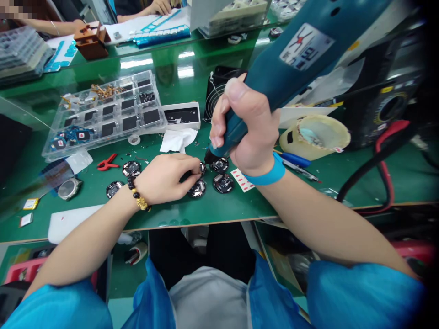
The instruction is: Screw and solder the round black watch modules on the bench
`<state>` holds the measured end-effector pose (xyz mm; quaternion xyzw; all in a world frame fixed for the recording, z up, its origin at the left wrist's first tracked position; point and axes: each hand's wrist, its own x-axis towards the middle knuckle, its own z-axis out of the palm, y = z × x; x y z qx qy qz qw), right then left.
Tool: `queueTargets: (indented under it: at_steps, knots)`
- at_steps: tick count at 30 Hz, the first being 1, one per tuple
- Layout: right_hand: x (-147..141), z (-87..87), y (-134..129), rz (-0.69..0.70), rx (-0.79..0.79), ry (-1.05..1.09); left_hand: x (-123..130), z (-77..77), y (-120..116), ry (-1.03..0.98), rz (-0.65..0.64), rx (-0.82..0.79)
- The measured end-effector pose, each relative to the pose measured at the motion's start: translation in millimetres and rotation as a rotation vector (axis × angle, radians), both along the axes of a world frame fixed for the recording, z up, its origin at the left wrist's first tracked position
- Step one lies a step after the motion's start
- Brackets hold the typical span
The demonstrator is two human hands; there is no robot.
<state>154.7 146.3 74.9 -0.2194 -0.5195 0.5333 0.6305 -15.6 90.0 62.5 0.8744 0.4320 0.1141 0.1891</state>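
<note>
- Fingers (216, 139) of the right hand (252, 123) are wrapped tightly around a teal power screwdriver (270, 77), which slants from far right down to its dark tip.
- The left hand (168, 178) bends its thumb and forefinger together at a dark round part (203, 168), mostly hidden; I cannot tell whether they pinch it or only steady it.
- That part lies on the green counter (171, 214), just left of the screwdriver's tip; contact between the two cannot be made out.
- Similar black discs (223, 183) lie on both sides of the left hand.
- A red clamp (107, 162) sits left of that hand, with a clear compartment box (158, 101) on its far side.
- Right of the discs lies a card with red arrows (242, 179), near a pale cup (295, 142).
- On the far side, another person's hand (159, 7) rests over white paper.
</note>
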Motion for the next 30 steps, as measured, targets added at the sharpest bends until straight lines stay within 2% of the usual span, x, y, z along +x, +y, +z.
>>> queueTargets:
  at_steps: [7,12,17,24,30]
  knots:
    - [-1.7,1.0,-3.8,0.012,0.030,0.045,0.3,-0.1,-0.3,0.009,0.006,0.006]
    - [-3.1,1.6,-6.0,-0.027,0.046,-0.011,0.6,-0.4,0.1,0.006,-0.001,0.006]
    - [-1.5,1.7,-1.8,0.030,0.023,-0.034,0.6,-0.5,0.0,0.001,-0.005,0.016]
    - [0.7,-1.5,7.5,0.033,-0.069,-0.025,0.9,0.0,-0.4,0.000,-0.005,0.023]
    - [1.8,-0.8,7.3,0.099,-0.023,0.004,0.4,-0.8,-0.1,0.004,-0.005,0.027]
